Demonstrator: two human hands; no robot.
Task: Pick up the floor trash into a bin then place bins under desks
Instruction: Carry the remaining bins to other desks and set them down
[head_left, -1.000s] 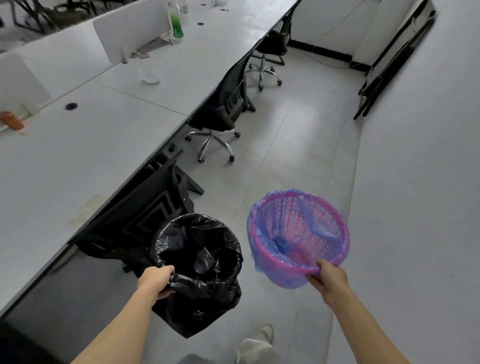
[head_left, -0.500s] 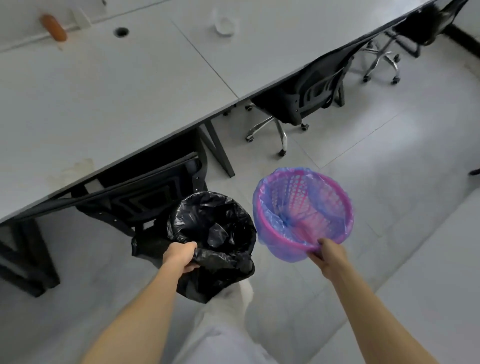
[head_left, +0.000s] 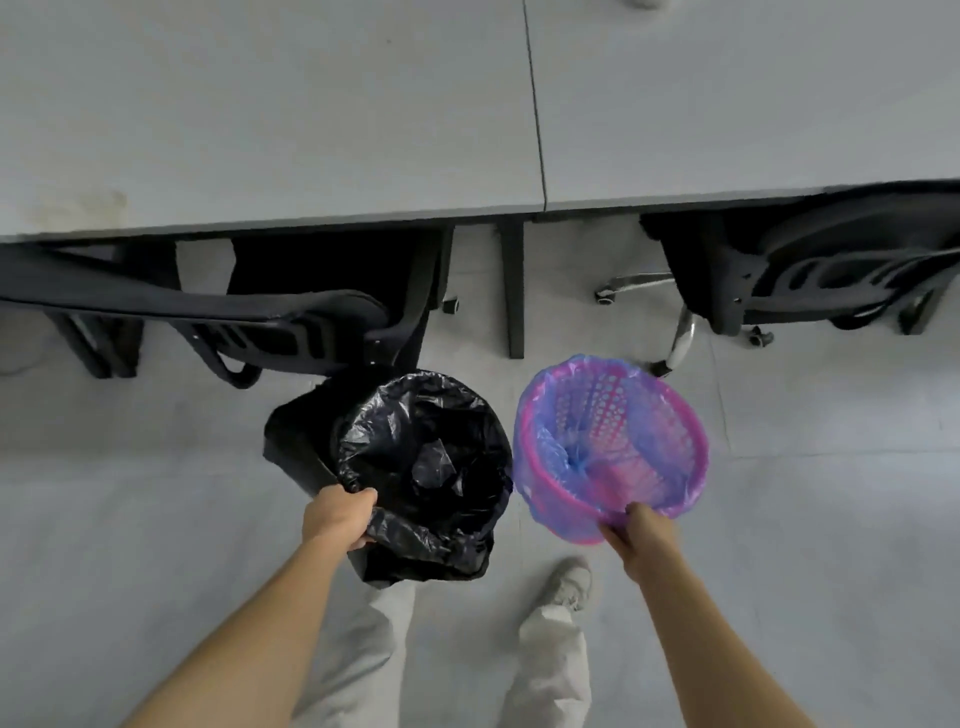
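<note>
Your left hand (head_left: 340, 519) grips the near rim of the black-bagged bin (head_left: 423, 462), your right hand (head_left: 641, 535) pinches the pink bin (head_left: 613, 447) rim — both held side by side above the floor (head_left: 130, 519), just before the desk (head_left: 260, 104) edge.

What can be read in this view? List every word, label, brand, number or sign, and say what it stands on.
None: no text can be read anywhere in this view.
The black-lined bin, the pink bin, the desk top, the left chair, the right chair and the shoe show no print, label or logo.
</note>
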